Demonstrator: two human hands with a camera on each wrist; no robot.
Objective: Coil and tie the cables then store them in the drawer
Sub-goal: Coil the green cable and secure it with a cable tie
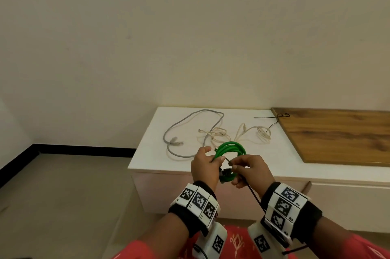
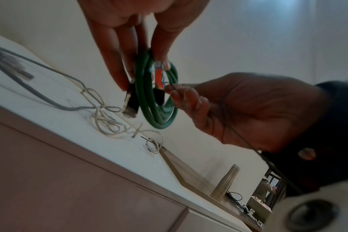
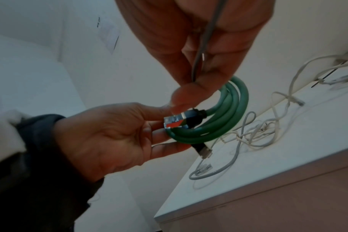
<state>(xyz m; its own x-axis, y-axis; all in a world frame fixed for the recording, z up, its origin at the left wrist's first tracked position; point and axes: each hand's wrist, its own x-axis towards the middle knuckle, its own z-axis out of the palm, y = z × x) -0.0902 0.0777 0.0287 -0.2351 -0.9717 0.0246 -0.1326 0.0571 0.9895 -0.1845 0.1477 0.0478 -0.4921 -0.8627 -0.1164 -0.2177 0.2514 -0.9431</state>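
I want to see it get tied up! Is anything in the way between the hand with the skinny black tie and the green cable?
Nothing visible is. The left hand holds the coiled green cable in the air above the white cabinet top, and the right hand pinches the thin black tie right against the coil. The loose grey cable and white cables lie behind on the cabinet.

Black wristbands (image 1: 312, 212) on both forearms, each wrapped with white blocks (image 1: 198, 200) bearing black square fiducial markers, 3 showing per wrist. White camera housings (image 1: 213, 242) beneath, also marker-tagged. Red patterned clothing (image 1: 236, 242) below.
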